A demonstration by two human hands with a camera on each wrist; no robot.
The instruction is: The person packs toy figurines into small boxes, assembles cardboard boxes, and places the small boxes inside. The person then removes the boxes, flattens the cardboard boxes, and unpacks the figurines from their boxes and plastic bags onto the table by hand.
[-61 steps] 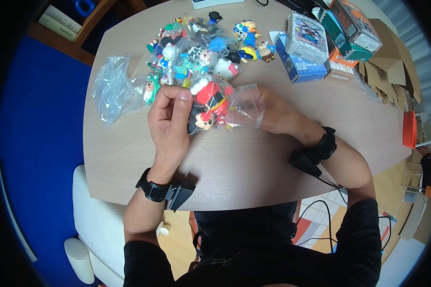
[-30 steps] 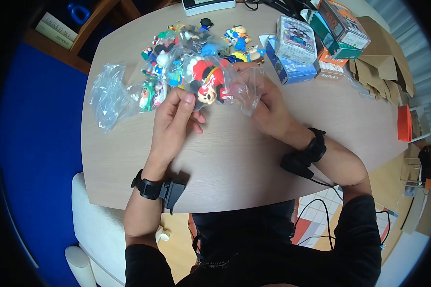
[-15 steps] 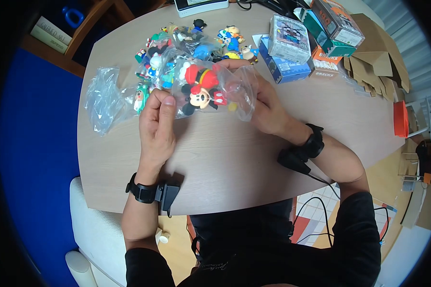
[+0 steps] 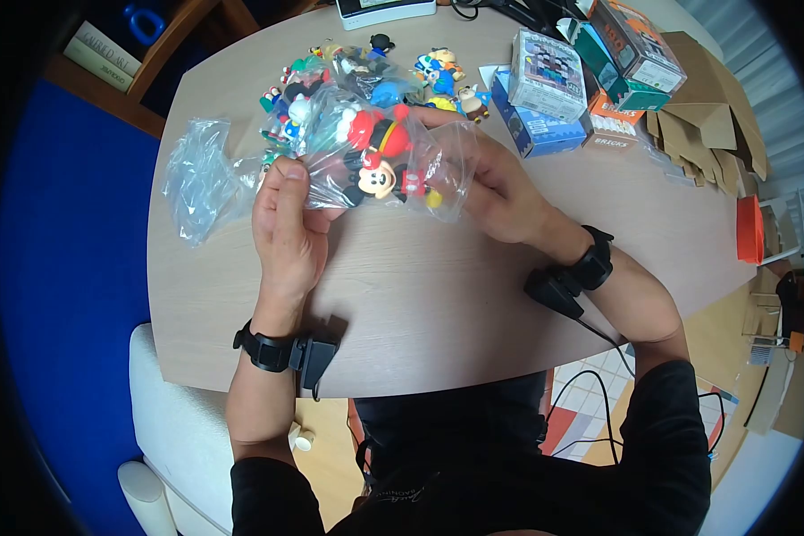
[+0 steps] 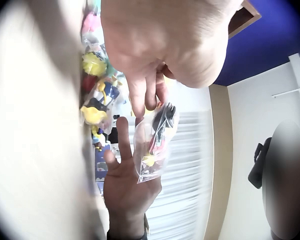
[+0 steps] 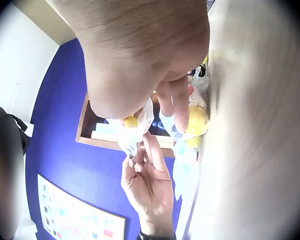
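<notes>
In the head view a Mickey Mouse figure [image 4: 380,170] in red, with black ears and a yellow shoe, lies sideways inside a clear plastic bag [image 4: 326,183] held above the table. My left hand [image 4: 286,223] pinches the bag's left end, thumb on top. At the other end my right hand [image 4: 505,192] grips the bag, partly behind the crinkled plastic. The left wrist view shows the bagged figure [image 5: 157,140] hanging between both hands. Just beyond the bag is a pile of bagged figures [image 4: 304,103].
A crumpled clear bag [image 4: 196,179] lies at the table's left. Several loose figures [image 4: 442,76] stand behind the pile. Stacked toy boxes [image 4: 549,80] and torn cardboard [image 4: 706,134] occupy the back right. The table [image 4: 402,322] has its near edge by the person's lap.
The bagged figure has turned from partly covered to facing up, and its bag is spread flatter. The left hand has shifted left; the right hand has moved slightly up behind the bag.
</notes>
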